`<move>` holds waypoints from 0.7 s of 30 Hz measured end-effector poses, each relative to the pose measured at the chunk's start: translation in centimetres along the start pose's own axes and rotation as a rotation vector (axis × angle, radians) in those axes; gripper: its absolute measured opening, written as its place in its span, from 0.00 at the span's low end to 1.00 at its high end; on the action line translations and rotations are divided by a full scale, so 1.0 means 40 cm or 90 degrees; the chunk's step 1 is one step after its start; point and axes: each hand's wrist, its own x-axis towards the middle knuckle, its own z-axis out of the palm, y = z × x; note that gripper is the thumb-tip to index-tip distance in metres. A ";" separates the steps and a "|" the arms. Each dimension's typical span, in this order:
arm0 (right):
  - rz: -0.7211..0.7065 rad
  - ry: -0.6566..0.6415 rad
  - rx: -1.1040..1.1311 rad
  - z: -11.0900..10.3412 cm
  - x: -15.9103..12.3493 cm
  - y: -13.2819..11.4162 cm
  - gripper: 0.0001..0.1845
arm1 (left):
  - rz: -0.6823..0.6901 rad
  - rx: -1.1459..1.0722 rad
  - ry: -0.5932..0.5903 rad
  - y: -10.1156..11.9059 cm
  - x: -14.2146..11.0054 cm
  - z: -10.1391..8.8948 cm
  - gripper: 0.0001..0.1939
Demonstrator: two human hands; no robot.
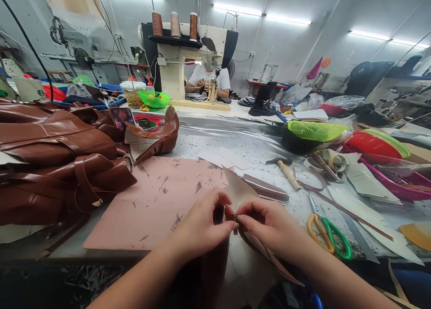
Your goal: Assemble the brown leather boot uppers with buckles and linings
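Note:
My left hand (202,226) and my right hand (269,226) meet at the table's front edge, both pinched on a brown leather piece (215,264) with a pale beige lining (239,192) that stands up between them. The fingertips of both hands press together on a small spot of the piece at its top edge. The leather hangs down below the hands, over the table edge. A pink cutting mat (158,201) lies just left of my hands.
A pile of brown leather bags (57,165) fills the left. Scissors with yellow and green handles (330,237) lie right of my right hand; a hammer (286,169), tape rolls, and coloured plastic baskets (380,152) are further right. A person sits at a sewing machine (182,62) opposite.

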 end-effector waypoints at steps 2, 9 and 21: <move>-0.015 0.019 -0.044 0.003 -0.001 0.000 0.07 | -0.005 -0.001 -0.005 0.007 0.000 0.001 0.09; -0.130 0.134 -0.144 0.029 -0.012 0.010 0.09 | -0.025 0.030 0.003 0.018 0.001 0.009 0.06; 0.001 0.155 0.099 0.052 -0.016 0.035 0.11 | -0.027 0.072 -0.010 0.023 0.003 0.017 0.09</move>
